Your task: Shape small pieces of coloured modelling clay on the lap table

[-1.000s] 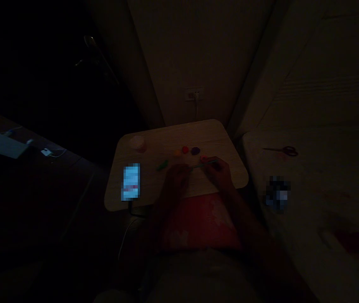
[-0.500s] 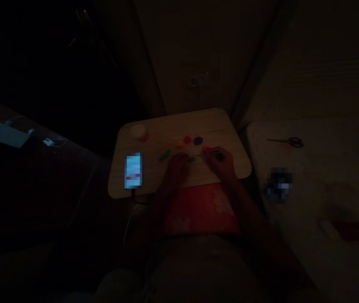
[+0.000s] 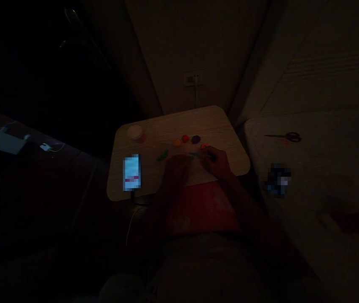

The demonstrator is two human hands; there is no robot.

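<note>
Darkness covers most of what you are looking at, so only the small wooden lap table [image 3: 217,122] and what lies on it reads with any clarity. Your left hand [image 3: 175,170] rests on the tabletop near its front edge, and your right hand [image 3: 218,162] sits just beside it to the right; between them runs a thin green strip [image 3: 198,155], probably modelling clay, lying flat on the wood so that both hands can work it from either end. Your right fingers look drawn together on the strip's right end, though the light is too low to be sure of a firm pinch, and I cannot tell whether your left fingers are closed on the other end or only lie against it. A pink lump [image 3: 204,146] sits touching or just beside your right fingertips. Further back, within easy reach, an orange lump [image 3: 177,143], a red lump [image 3: 185,138] and a purple lump [image 3: 196,139] stand in a short row, each apart from the next so the colours stay separate. A green piece [image 3: 162,155] lies to the left of your left hand. A lit phone [image 3: 131,172] rests at the table's front left corner, clear of the clay, with a small round tub [image 3: 135,133] at the back left. Scissors [image 3: 285,136] lie well apart on the pale surface to your right.
</note>
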